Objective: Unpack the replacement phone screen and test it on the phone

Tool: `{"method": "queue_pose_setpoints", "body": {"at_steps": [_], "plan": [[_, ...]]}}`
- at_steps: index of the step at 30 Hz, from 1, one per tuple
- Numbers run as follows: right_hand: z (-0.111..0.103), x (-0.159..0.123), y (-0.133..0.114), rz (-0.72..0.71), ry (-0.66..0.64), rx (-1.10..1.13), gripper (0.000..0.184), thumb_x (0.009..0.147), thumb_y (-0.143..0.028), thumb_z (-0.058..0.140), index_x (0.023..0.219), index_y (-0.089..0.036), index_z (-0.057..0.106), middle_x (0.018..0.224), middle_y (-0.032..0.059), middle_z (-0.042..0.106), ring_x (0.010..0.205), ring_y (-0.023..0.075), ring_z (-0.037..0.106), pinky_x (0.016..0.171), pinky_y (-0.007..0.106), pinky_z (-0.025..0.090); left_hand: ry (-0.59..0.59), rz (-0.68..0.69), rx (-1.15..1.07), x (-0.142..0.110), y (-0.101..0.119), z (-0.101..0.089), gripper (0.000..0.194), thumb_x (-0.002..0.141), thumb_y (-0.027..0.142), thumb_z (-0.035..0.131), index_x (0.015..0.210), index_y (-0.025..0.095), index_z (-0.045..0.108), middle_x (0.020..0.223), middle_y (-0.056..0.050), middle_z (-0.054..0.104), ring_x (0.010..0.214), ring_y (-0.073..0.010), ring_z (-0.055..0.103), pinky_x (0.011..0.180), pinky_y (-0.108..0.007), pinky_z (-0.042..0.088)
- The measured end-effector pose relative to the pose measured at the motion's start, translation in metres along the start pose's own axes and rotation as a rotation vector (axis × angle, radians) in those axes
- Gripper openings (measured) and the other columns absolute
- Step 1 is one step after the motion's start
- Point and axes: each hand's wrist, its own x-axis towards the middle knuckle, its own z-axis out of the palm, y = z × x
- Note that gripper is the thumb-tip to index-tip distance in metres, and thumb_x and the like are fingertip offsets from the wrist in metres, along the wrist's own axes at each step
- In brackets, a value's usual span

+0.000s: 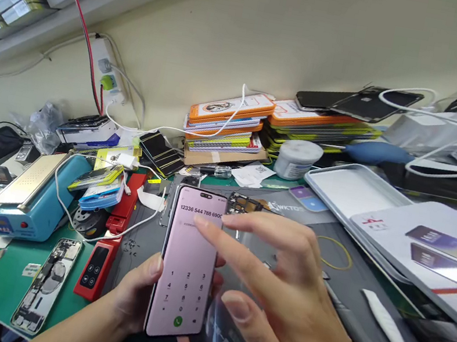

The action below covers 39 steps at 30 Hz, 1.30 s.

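Here the left hand [139,297] is clamped around the lower edge of the phone [189,264], held upright with its long axis pointing away, while the right hand [277,297], fingers spread and holding nothing, rests a fingertip near the screen's top.

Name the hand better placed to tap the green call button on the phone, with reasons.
Right. The right hand hovers free over the lit phone, index fingertip at the screen. The left hand grips the phone's edge, so it is occupied.
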Motion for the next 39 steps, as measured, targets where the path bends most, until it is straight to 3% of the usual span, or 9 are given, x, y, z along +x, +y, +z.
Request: {"method": "queue_pose_setpoints", "body": {"at_steps": [8, 14, 20, 30, 34, 39], "plan": [[-0.002, 0.005, 0.004, 0.023, -0.045, -0.037, 0.050, 0.114, -0.039, 0.030, 0.155, -0.017, 0.050, 0.149, 0.0141, 0.041, 0.138, 0.0318, 0.041, 0.120, 0.048, 0.028, -0.004, -0.006, 0.058, 0.005, 0.000, 0.010, 0.053, 0.081, 0.055, 0.086, 0.119, 0.019, 0.080, 0.106, -0.013, 0.076, 0.091, -0.0235, 0.074, 0.059, -0.034, 0.068], [-0.005, 0.004, 0.003, 0.019, -0.016, -0.032, 0.048, 0.113, -0.036, 0.035, 0.154, -0.017, 0.051, 0.146, 0.0148, 0.043, 0.136, 0.0328, 0.044, 0.119, 0.050, 0.031, -0.011, 0.001, 0.067, 0.004, 0.000, 0.008, 0.052, 0.082, 0.055, 0.084, 0.122, 0.021, 0.079, 0.116, -0.012, 0.076, 0.094, -0.0227, 0.073, 0.062, -0.033, 0.069], [-0.005, 0.003, 0.003, 0.016, 0.088, -0.040, 0.041, 0.108, -0.026, 0.041, 0.142, -0.013, 0.060, 0.129, 0.0128, 0.051, 0.123, 0.0301, 0.052, 0.114, 0.047, 0.038, -0.032, 0.004, 0.059, 0.003, 0.001, 0.007, 0.057, 0.085, 0.056, 0.081, 0.131, 0.023, 0.076, 0.124, -0.012, 0.076, 0.114, -0.0329, 0.073, 0.064, -0.034, 0.069], [-0.003, 0.001, 0.003, -0.013, 0.062, 0.021, 0.041, 0.104, -0.020, 0.046, 0.141, -0.012, 0.061, 0.128, 0.0125, 0.052, 0.120, 0.0298, 0.052, 0.109, 0.047, 0.039, -0.030, 0.002, 0.045, -0.003, -0.001, -0.002, 0.067, 0.087, 0.066, 0.075, 0.138, 0.023, 0.070, 0.136, -0.015, 0.073, 0.135, -0.0415, 0.063, 0.063, -0.033, 0.069], [-0.003, 0.000, 0.002, -0.111, 0.055, 0.111, 0.037, 0.102, -0.019, 0.049, 0.133, -0.011, 0.067, 0.119, 0.0106, 0.055, 0.112, 0.0274, 0.055, 0.104, 0.047, 0.042, -0.046, 0.034, 0.037, -0.004, 0.000, -0.001, 0.067, 0.087, 0.072, 0.071, 0.135, 0.025, 0.073, 0.136, -0.012, 0.074, 0.126, -0.0376, 0.070, 0.063, -0.031, 0.067], [0.001, 0.001, -0.002, -0.224, 0.005, 0.220, 0.031, 0.105, -0.025, 0.051, 0.125, -0.011, 0.071, 0.107, 0.0081, 0.063, 0.106, 0.0247, 0.059, 0.100, 0.044, 0.047, -0.018, 0.143, 0.075, -0.005, 0.001, 0.005, 0.063, 0.090, 0.070, 0.068, 0.133, 0.023, 0.074, 0.133, -0.007, 0.076, 0.121, -0.0286, 0.073, 0.089, -0.032, 0.062]]}}
